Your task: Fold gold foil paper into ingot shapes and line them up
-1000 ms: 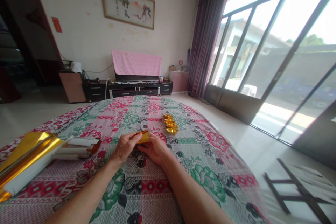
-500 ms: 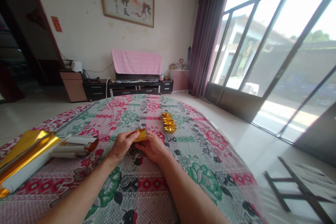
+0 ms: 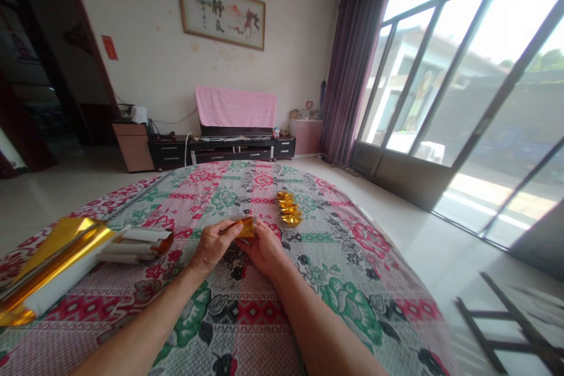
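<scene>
Between both hands, low over the cloth-covered table, is a small piece of gold foil paper (image 3: 247, 228), apparently folded or rolled. My left hand (image 3: 215, 245) pinches its left end, thumb on top. Closed on its right end is my right hand (image 3: 263, 247), whose fingertips are partly hidden. Just beyond and to the right stand several folded gold foil pieces (image 3: 289, 210) in a short row. To the left lie large gold foil sheets (image 3: 66, 264), and beside them a few curled sheets (image 3: 136, 245) with pale backs and gold insides.
A floral tablecloth (image 3: 348, 299) covers the round table. On the floor at the right is a dark-framed folding stool or chair (image 3: 506, 329). Beyond the table stand a low black cabinet (image 3: 215, 153) and a pink cloth (image 3: 238, 107). Glass doors (image 3: 440, 82) line the right side.
The camera view has shifted slightly, moving the scene a little to the right in the picture. The foil between my hands is tilted a bit differently; both hands keep their hold.
</scene>
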`<move>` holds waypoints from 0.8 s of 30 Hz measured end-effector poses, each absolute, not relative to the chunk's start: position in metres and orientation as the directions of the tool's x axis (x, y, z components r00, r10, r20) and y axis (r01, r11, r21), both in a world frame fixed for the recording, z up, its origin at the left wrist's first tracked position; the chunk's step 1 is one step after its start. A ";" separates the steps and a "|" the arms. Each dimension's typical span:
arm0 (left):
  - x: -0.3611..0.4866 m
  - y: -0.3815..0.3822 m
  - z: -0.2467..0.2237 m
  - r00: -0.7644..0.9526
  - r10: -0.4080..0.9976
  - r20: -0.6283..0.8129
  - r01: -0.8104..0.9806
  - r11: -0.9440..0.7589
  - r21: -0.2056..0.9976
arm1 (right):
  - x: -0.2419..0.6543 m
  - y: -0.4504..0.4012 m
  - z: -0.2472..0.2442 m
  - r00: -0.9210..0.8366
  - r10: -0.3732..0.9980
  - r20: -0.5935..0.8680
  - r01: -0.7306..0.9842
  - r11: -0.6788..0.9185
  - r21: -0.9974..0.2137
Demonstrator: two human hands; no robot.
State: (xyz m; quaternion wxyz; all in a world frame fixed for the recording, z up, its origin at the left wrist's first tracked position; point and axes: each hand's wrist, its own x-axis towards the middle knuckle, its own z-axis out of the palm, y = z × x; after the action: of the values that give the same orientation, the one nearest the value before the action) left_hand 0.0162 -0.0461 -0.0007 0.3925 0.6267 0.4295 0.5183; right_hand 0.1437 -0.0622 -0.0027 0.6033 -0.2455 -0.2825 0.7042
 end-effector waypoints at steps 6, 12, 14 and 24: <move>0.015 -0.040 -0.004 -0.059 0.887 0.457 0.255 -0.430 0.866 | 0.145 -0.060 -0.006 -0.121 0.992 0.047 -0.714 -0.054 -0.698; 0.014 -0.038 -0.007 0.052 0.929 0.367 0.202 -0.370 0.907 | 0.144 -0.063 -0.002 -0.157 0.987 0.033 -0.745 -0.097 -0.660; 0.014 -0.038 -0.007 0.054 0.936 0.349 0.214 -0.352 0.911 | 0.143 -0.065 -0.001 -0.166 0.985 0.054 -0.732 -0.087 -0.675; 0.018 -0.042 -0.002 0.023 0.955 0.294 0.026 -0.295 0.955 | 0.142 -0.065 -0.003 -0.120 0.991 0.067 -0.692 -0.035 -0.721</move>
State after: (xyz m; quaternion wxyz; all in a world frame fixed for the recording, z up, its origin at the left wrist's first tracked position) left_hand 0.0185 -0.0419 -0.0025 0.4170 0.5808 0.4226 0.5569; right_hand 0.1424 -0.0653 -0.0032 0.6194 -0.2376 -0.3143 0.6791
